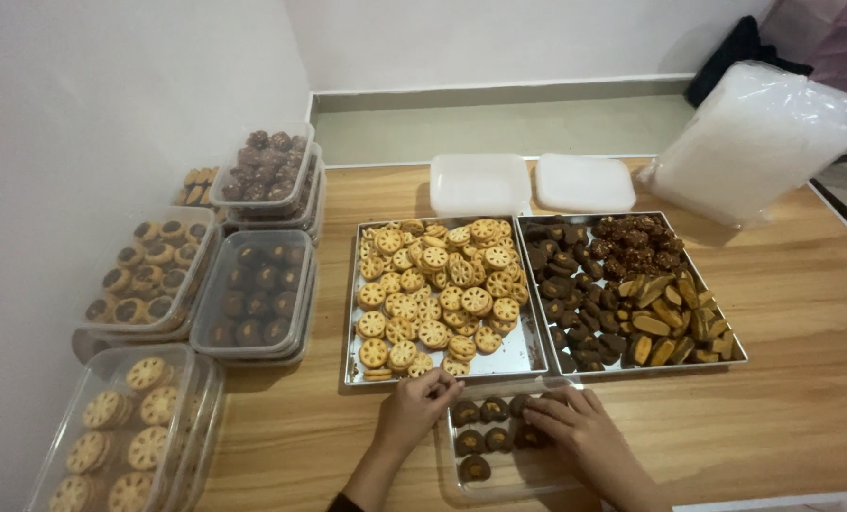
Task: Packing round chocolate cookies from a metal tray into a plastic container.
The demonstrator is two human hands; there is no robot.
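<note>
Left hand (pixel 414 408): at the near edge of the left tray (pixel 528 363), fingers curled around one of the round yellow cookies (pixel 440 290); pinch narrow, apparently closed on a single piece, though the piece itself is mostly hidden.
Right hand (pixel 575 427): resting over the clear box (pixel 509 479), fingertips closed lightly on a dark cookie (pixel 528 434) in the second row.
Clear box: on the wooden table (pixel 784 417), just in front of both trays; holding two rows of dark cookies plus one alone nearer the front.
Right tray (pixel 738 356): dark cookies, a pile of chocolate clusters (pixel 637 239), and yellow-and-brown bars (pixel 665 318).
Filled boxes (pixel 253 294): stacked along the wall to the left, lids on.
Spare lids (pixel 480 182): two white ones beyond the trays, beside a bag of plastic (pixel 755 142).
Doing it well: probably a light pinch by the rim, pieces set flat and touching, rows kept straight, no pressing on the patterned tops.
</note>
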